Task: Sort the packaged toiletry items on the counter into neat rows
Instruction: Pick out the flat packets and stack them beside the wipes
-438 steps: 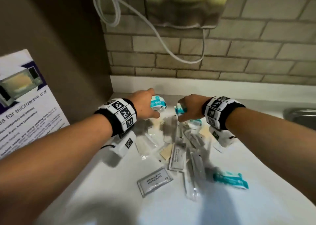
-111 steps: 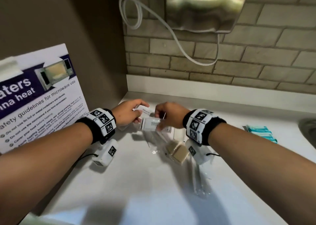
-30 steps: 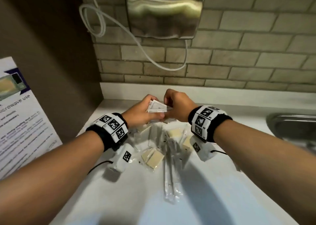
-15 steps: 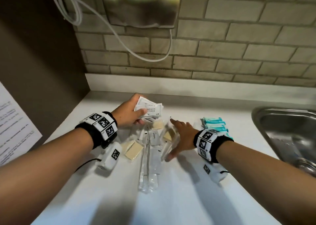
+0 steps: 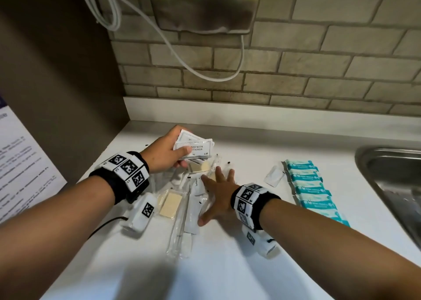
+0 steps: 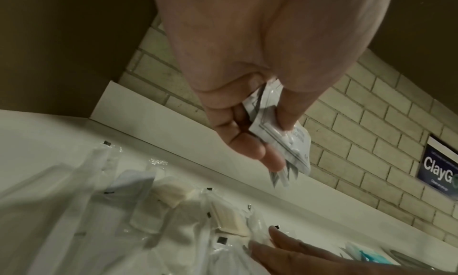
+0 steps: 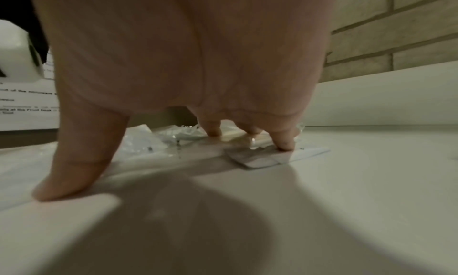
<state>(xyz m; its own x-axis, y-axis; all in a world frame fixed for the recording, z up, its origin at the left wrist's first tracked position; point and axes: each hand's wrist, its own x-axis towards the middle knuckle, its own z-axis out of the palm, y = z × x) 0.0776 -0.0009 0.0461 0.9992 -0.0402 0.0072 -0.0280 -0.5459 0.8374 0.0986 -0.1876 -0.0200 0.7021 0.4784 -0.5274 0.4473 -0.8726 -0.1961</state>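
My left hand point(image 5: 169, 150) holds a small stack of white shampoo sachets point(image 5: 195, 149) above the back of the counter, thumb on top; the left wrist view shows the sachets point(image 6: 280, 136) pinched between thumb and fingers. My right hand point(image 5: 218, 190) lies flat with spread fingers on the pile of clear-wrapped items point(image 5: 182, 211), fingertips point(image 7: 282, 142) pressing a flat white packet point(image 7: 262, 157). Beige soap bars in clear wrap point(image 5: 170, 203) lie in the pile. A row of teal packets point(image 5: 309, 185) sits to the right, with one small white sachet point(image 5: 274, 174) beside it.
A steel sink point(image 5: 396, 185) is set into the white counter point(image 5: 227, 265) at the far right. The brick wall point(image 5: 296, 71) carries a metal dispenser point(image 5: 205, 5) and a looped white cable point(image 5: 173, 53). A brown side panel and a microwave notice point(image 5: 25, 163) stand left.
Since a second ago my right hand let go of the sachet stack and came down flat on the pile. The left hand keeps the sachets. The teal packets were lined up earlier.
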